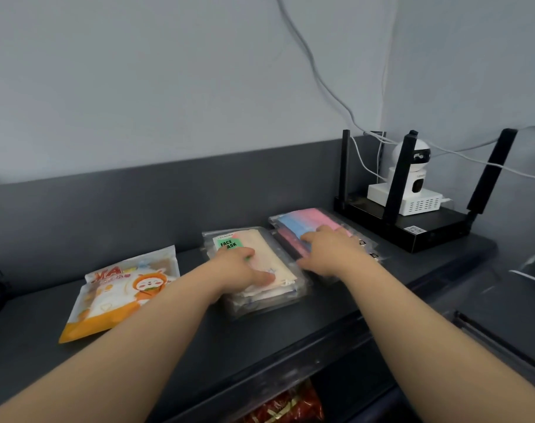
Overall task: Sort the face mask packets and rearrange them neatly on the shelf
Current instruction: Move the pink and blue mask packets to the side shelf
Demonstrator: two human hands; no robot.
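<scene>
Three groups of mask packets lie on the dark shelf point(199, 337). At the left is an orange and white cartoon packet point(119, 297). In the middle sits a stack of clear packets with cream masks and a green "FACE MASK" label point(269, 254); my left hand point(245, 268) rests flat on top of it. To the right lies a stack of clear packets with pink and blue masks point(303, 222); my right hand point(330, 248) lies on it with fingers spread.
A black router point(413, 227) with tall antennas stands at the back right, carrying a white box and a small white camera point(411, 169). Cables hang down the wall. A lower shelf holds a red foil package point(287, 407).
</scene>
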